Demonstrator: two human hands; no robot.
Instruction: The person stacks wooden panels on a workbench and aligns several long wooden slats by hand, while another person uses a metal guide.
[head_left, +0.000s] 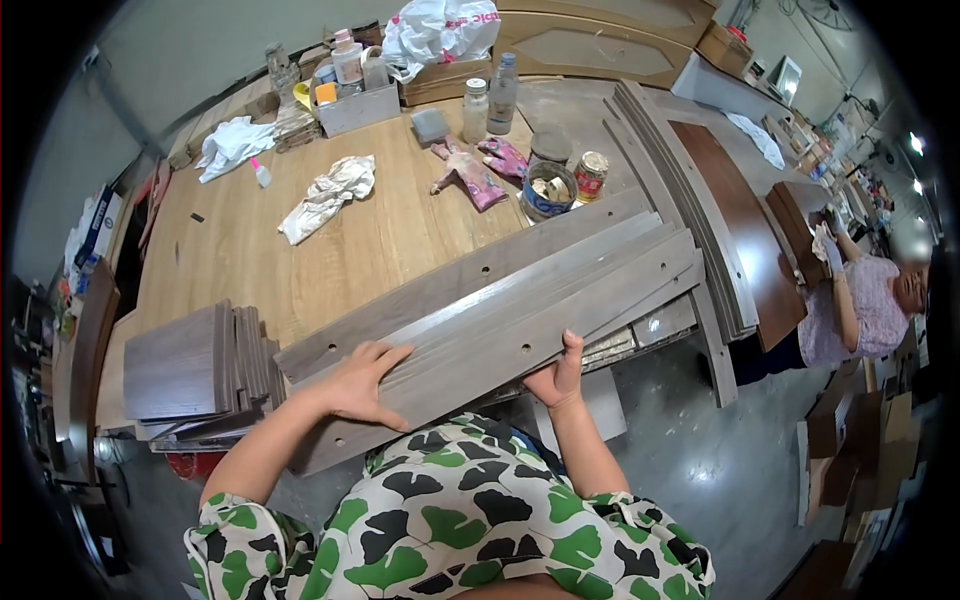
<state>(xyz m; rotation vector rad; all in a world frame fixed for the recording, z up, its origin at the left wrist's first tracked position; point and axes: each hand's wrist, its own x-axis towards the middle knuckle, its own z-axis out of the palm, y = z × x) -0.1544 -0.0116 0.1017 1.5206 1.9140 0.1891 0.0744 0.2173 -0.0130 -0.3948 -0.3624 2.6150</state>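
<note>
Several long grey-brown wooden boards (pixel 455 365) lie fanned over one another in front of me, slanting up to the right. The nearest has round holes along its face. My left hand (pixel 362 385) grips the left part of these boards, thumb on the near board and fingers reaching over the ones behind. Under the near edge, right of the middle, my right hand (pixel 556 378) holds the front board with its thumb upright at the edge; its other fingers are partly hidden beneath. Behind them a separate long holed board (pixel 485 270) rests on the wooden tabletop (pixel 260 260).
Short grey-brown panels (pixel 175 365) are stacked at the left. Stained gloves (pixel 470 178), a tin with contents (pixel 548 192), a red can (pixel 591 172) and a crumpled cloth (pixel 328 200) lie farther back. More long boards (pixel 690 200) stand at the right, near a co-worker (pixel 870 300).
</note>
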